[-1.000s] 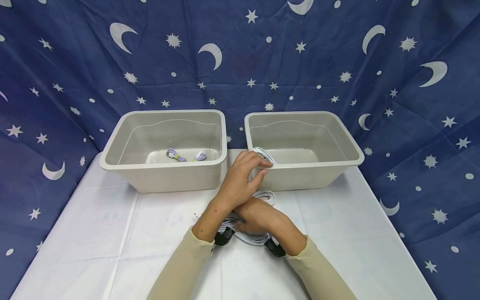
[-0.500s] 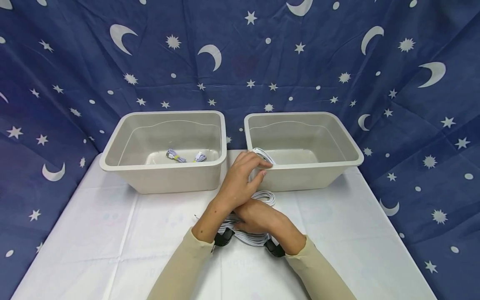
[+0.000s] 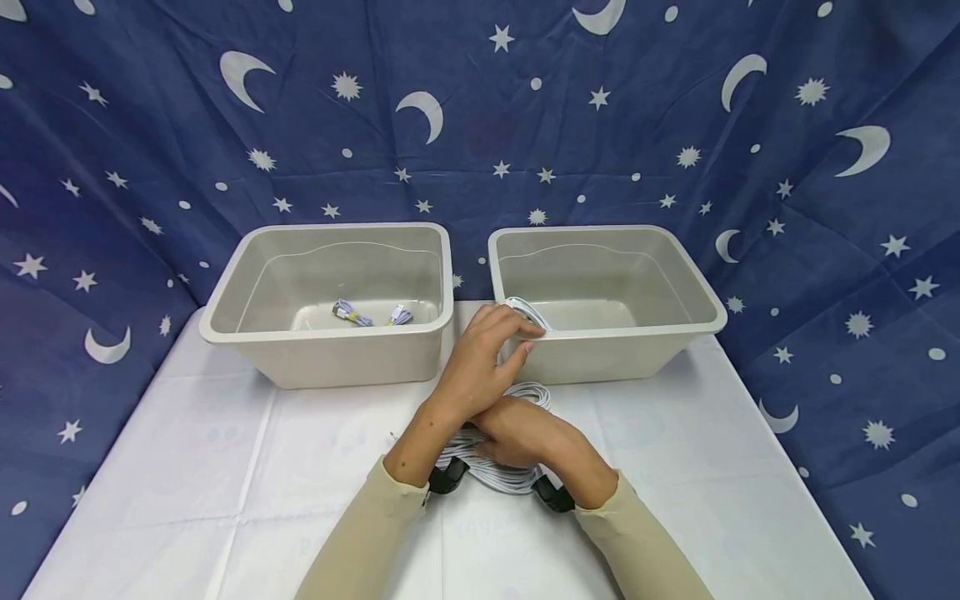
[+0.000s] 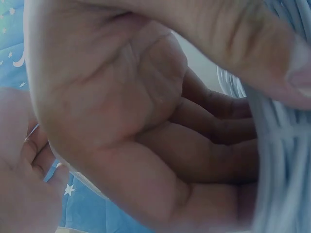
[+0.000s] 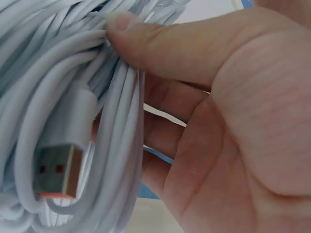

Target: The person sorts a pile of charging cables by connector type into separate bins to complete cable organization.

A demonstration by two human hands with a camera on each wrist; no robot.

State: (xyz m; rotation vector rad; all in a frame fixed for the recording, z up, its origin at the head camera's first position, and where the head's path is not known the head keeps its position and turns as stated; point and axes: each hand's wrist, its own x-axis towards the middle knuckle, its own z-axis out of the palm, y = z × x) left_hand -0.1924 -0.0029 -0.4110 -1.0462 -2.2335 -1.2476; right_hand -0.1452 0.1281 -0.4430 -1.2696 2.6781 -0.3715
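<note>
White cable coil (image 3: 529, 310): its loops show at the near left corner of the right bin (image 3: 630, 327), at the fingers of the left hand (image 3: 476, 358); I cannot tell whether they touch the rim.
White cable bundle (image 3: 501, 477): I see its many loops between the two wrists, low over the table; up close, a USB plug (image 5: 60, 165) sits among them, orange inside its metal end.
Left hand: holding the coil; my left wrist view gives me the thumb across it and the fingers reaching behind.
Right hand (image 3: 521, 429): gripping the bundle, thumb over the front, fingers behind, the hand partly hidden by the left wrist.
Further loops (image 3: 534, 393): just beyond the right hand; I cannot tell which cable they belong to.
Wrist units: both black, one (image 3: 448, 477) at the left wrist, one (image 3: 555, 495) at the right, near the bundle.
Left bin (image 3: 322, 336): two short cables (image 3: 352, 313) (image 3: 401, 314) with yellow bands lie apart on its floor.
Table (image 3: 165, 500): covered in creased white cloth.
Backdrop (image 3: 480, 75): blue, printed with moons and stars.
</note>
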